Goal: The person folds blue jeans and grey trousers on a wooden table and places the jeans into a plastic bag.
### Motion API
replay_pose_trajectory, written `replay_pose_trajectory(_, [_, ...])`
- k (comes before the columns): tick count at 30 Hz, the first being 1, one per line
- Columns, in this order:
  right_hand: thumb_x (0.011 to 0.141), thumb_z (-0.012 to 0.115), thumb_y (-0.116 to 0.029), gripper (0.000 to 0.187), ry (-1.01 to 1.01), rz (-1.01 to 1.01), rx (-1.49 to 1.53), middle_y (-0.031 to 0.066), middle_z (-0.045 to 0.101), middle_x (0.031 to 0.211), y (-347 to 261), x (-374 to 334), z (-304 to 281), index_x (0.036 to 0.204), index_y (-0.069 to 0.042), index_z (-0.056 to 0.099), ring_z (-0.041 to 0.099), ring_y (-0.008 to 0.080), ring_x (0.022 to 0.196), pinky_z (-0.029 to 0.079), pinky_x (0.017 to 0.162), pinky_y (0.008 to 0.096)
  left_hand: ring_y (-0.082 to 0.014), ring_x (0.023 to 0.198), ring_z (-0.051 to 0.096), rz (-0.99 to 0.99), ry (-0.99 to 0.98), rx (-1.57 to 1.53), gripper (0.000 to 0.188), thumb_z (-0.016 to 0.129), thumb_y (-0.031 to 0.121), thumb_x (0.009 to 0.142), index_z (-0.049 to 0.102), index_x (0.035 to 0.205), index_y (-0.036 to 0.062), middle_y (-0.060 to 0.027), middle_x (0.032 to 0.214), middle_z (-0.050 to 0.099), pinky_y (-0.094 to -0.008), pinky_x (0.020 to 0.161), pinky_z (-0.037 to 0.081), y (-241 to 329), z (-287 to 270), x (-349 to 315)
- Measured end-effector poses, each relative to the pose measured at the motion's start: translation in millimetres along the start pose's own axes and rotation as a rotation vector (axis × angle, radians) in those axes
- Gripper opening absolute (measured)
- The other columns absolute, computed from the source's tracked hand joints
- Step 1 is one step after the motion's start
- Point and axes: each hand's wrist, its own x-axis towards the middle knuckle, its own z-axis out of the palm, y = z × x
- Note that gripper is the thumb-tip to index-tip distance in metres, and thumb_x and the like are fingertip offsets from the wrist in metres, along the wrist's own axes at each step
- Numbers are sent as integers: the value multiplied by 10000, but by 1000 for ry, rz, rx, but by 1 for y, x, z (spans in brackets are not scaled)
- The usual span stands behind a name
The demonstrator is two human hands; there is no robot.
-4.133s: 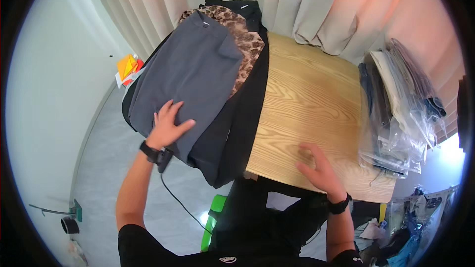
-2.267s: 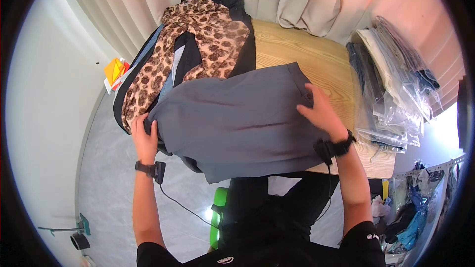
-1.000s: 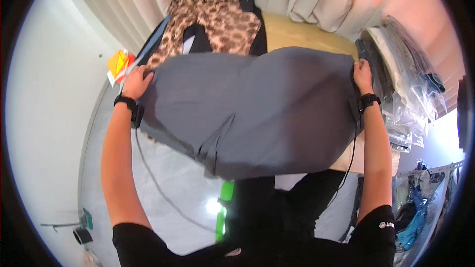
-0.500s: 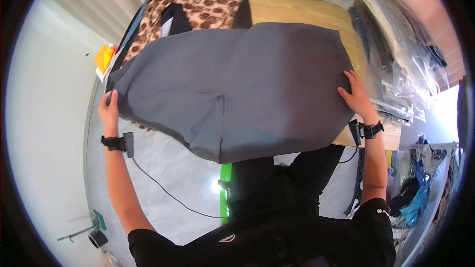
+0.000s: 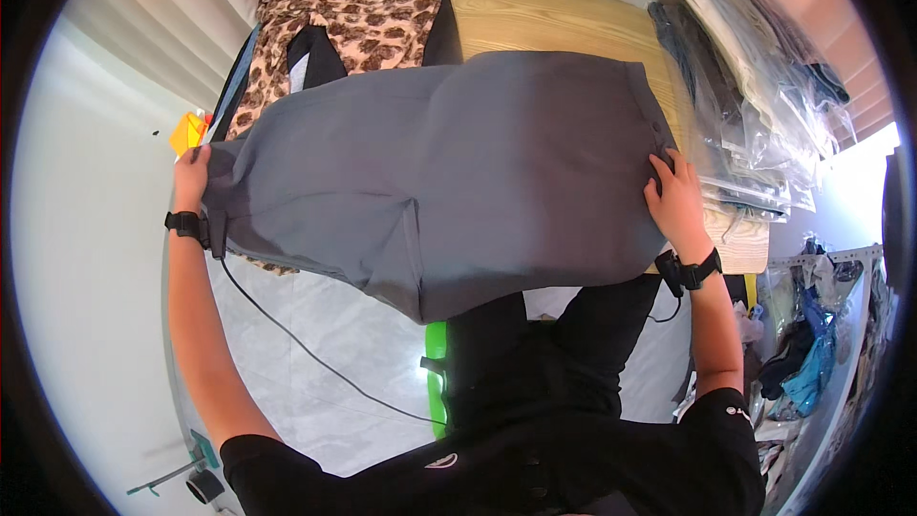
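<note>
Step looks like holding out: left hand (image 5: 193, 177) pinches the leg end (image 5: 220, 175) of the grey trousers (image 5: 535, 172), right hand (image 5: 680, 201) on the waistband (image 5: 642, 100) (grip firmness, I can't tell), cloth across the desk's (image 5: 544, 19) front edge. Next calls for even tension.

Looks like a small garment workroom, home or shop unclear: dark grey cloth trousers (image 5: 516, 167) and brown leopard-print cloth garment (image 5: 392, 29) over a pale wood-grain table (image 5: 544, 14), folded garments (image 5: 731, 67) stacked in clear plastic bags (image 5: 764, 158), more bagged clothes (image 5: 812, 358) lower right, beige pleated fabric curtains (image 5: 167, 19) behind.
</note>
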Motion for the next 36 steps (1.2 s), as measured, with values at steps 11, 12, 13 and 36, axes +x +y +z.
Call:
replay_pose_trajectory(11, [839, 571, -220, 419, -151, 158, 27, 188, 484, 1294, -4, -15, -20, 1210, -25, 564, 477, 387, 1135, 433, 939, 443, -278, 838, 655, 8, 31, 156, 449, 596, 358, 896, 610, 1105, -39, -174, 875, 686, -353, 775, 479, -30, -12, 38])
replay_pose_trajectory(12, [839, 571, -220, 419, -163, 153, 25, 188, 484, 1294, -2, -17, -21, 1210, -25, 564, 477, 387, 1135, 433, 939, 443, -271, 833, 658, 18, -54, 124, 472, 610, 366, 889, 602, 1127, -41, -178, 866, 687, -353, 779, 481, -30, -6, 29])
replay_pose_trajectory(13, [845, 568, -205, 429, -142, 138, 32, 194, 464, 1319, 2, -19, -19, 1237, -32, 546, 457, 391, 1164, 406, 970, 441, -267, 979, 624, -75, -152, 97, 536, 616, 358, 893, 528, 1218, -58, -217, 1023, 653, -346, 865, 454, -15, -9, 22])
replay_pose_trajectory(36, [710, 431, 13, 557, -41, -103, 389, 166, 428, 1379, 43, -63, -11, 1258, -31, 522, 367, 363, 1291, 249, 1093, 435, -325, 1016, 529, -56, 181, -284, 726, 722, 48, 616, 402, 1265, -18, -179, 1112, 527, -422, 890, 408, 180, 147, -370])
